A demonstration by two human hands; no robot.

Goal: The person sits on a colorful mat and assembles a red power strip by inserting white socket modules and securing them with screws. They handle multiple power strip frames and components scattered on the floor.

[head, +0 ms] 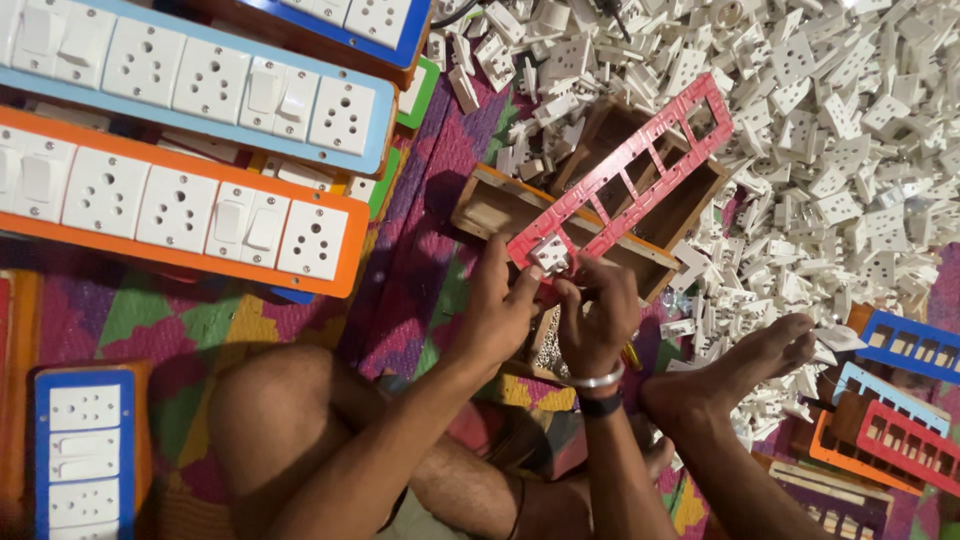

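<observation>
A long red plastic frame (640,160) with several rectangular openings lies tilted across an open wooden box (500,205). At its near end sits a small white socket module (549,253). My left hand (495,305) and my right hand (597,310) both pinch around that module and the frame's lower end, fingers curled. My right wrist wears a metal bangle and a dark band.
A big heap of white socket and switch parts (840,130) fills the top right. Finished boards with orange (180,205) and blue (200,80) frames lie at left. Empty blue, orange and red frames (900,420) are stacked at right. My bare legs and foot (750,360) rest on a patterned mat.
</observation>
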